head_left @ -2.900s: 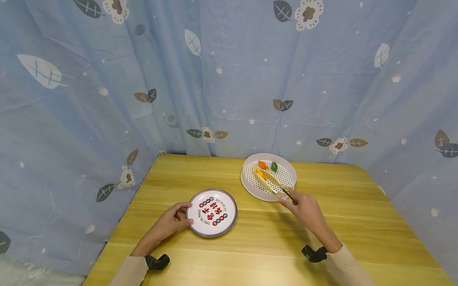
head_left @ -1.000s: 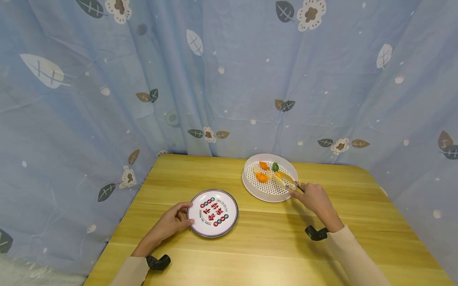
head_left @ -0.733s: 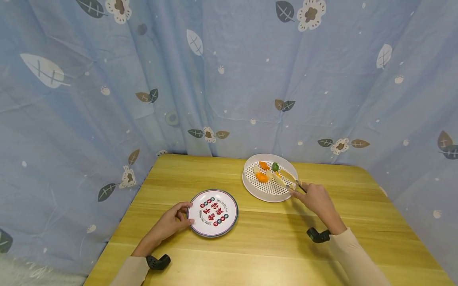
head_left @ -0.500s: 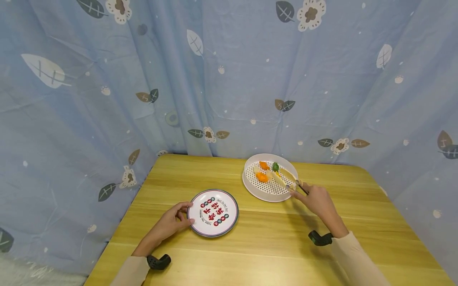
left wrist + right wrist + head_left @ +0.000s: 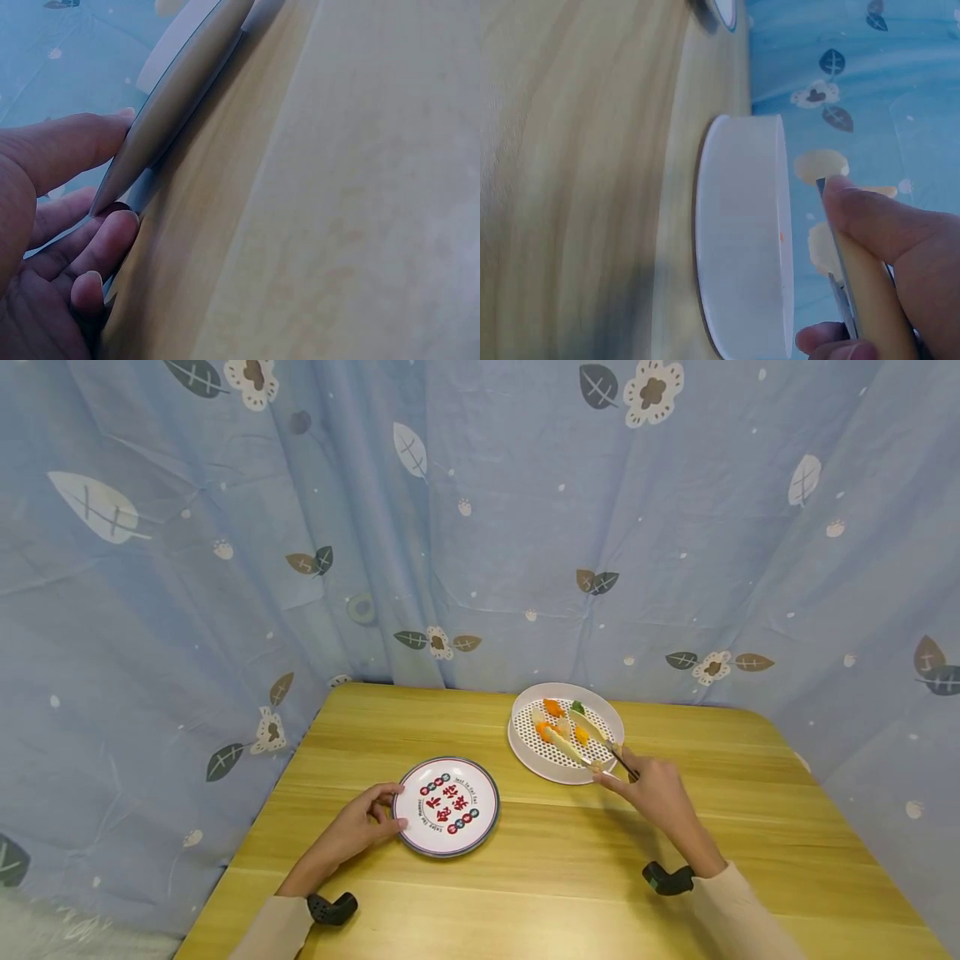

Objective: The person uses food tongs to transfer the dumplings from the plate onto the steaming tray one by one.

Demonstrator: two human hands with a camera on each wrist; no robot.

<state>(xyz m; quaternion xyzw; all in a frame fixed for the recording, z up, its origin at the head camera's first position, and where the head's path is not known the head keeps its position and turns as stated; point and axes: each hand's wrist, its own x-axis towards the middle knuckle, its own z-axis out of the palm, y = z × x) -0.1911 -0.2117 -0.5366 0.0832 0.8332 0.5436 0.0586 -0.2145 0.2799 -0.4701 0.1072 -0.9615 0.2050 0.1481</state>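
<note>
My left hand (image 5: 356, 827) holds the near-left rim of a white plate (image 5: 480, 797) with red lettering and a dark-edged rim. In the left wrist view the thumb is on the plate's (image 5: 176, 86) top edge and fingers are underneath. My right hand (image 5: 656, 789) grips tongs (image 5: 591, 727) with pale, broad tips. Their arms stand apart over a white perforated basket (image 5: 551, 771). Between the arms lies a yellow piece (image 5: 582, 737). One tip overlaps an orange piece (image 5: 543, 728); the other partly covers a green piece (image 5: 577, 706).
Another orange piece (image 5: 553, 707) lies toward the basket's back, with pale pieces (image 5: 537, 715) near its left side. All stands on a wooden table (image 5: 510, 902). A blue patterned curtain (image 5: 510, 527) hangs behind and at both sides.
The tongs moved from the basket's left to its right side, where a yellow piece now lies. In the last half second they spread and shifted left. The left hand and plate stayed put.
</note>
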